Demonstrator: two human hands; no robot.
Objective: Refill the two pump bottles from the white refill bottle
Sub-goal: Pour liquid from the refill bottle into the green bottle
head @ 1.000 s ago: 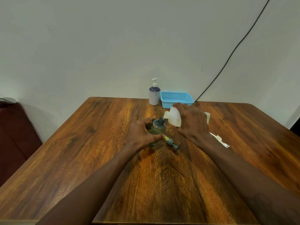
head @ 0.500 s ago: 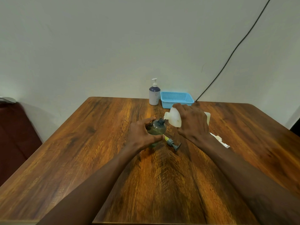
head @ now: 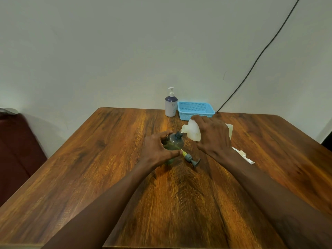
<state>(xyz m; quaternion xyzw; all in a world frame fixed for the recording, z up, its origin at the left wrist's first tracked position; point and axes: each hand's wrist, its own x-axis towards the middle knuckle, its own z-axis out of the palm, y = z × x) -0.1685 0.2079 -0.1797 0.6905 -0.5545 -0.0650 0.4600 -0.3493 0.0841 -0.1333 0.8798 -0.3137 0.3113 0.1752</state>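
Observation:
My left hand (head: 158, 150) grips a dark green translucent bottle (head: 173, 143) standing upright mid-table, its neck uncovered. Tipped sideways in my right hand (head: 213, 136), the white refill bottle (head: 193, 131) has its spout right at the green bottle's neck. The green bottle's grey pump head (head: 192, 158) with a yellow tube lies on the table just right of it. A second pump bottle (head: 171, 103), white with a dark blue top and white pump, stands at the table's far edge.
A light blue plastic basket (head: 196, 108) sits beside the far pump bottle. A white pump part (head: 245, 156) lies on the wooden table (head: 89, 168) behind my right wrist. A black cable (head: 258, 56) runs down the wall. A dark red seat (head: 16, 153) stands at left.

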